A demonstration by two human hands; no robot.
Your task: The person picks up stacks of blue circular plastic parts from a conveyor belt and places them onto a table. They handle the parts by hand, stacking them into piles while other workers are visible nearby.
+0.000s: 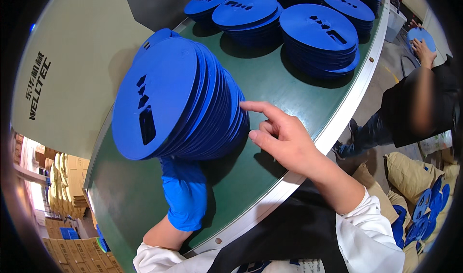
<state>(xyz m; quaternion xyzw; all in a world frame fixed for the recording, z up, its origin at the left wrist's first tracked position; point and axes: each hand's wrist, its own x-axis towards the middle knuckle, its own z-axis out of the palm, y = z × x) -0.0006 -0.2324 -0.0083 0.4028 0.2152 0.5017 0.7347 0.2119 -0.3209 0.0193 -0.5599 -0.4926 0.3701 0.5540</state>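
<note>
Risked, by the look of it, a slide of the tall stack of blue slotted reel flanges (181, 99), apparently tilted with its upper end to the left, on or just above the green tabletop (120, 191) in front of the body. Could have fanned apart near the top flange (165, 97), owing to uneven rims, smooth-looking faces and no visible binding. Could also have tipped outward to the left after any slackening of the blue-gloved left hand (183, 188), given so light a contact on the opposite flank. Swung too far forward, might have bumped the broad stack beyond (318, 44) and upset its layers as well.

Reached low with the left hand, palm and fingers out of sight under or behind the near side of the tilted stack; seemed to prop the load there, but could not tell from this view how far closed, or how firmly set. Held the bare right hand (292, 138) half open at the right flank, index finger stretched out to the layered rims and seemingly touching them, thumb extended but apart, other fingers loosely bent. Gripped nothing on that side
</note>
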